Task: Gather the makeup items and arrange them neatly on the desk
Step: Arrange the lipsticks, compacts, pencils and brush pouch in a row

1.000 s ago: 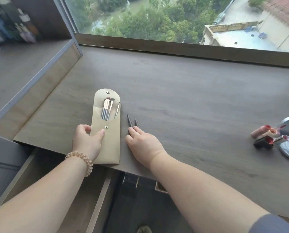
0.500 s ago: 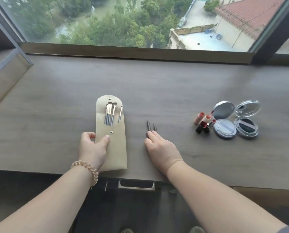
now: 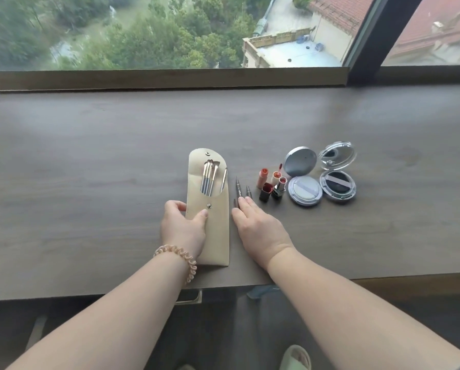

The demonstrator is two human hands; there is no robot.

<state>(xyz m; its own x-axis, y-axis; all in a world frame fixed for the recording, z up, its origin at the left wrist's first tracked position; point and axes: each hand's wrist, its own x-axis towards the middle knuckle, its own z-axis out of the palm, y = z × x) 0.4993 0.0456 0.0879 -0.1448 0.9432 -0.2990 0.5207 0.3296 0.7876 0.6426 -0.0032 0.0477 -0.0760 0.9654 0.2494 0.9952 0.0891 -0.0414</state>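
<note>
Left hand (image 3: 182,226) clamps the beige brush pouch (image 3: 215,233) by its left edge, thumb on top, flap open w/ brushes (image 3: 208,178) showing beyond the grip. Right hand (image 3: 258,227) lies flat, fingers apart, tips on the eyeliner pencils (image 3: 241,190); lipsticks (image 3: 271,184) & two open compacts (image 3: 321,176) sit just right of it on the desk (image 3: 90,182).

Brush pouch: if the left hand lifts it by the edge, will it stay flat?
Probably not: the brush pouch looks like thin, soft material, so it may sag. Its flap is open, so the brushes could slide out if tipped.
</note>
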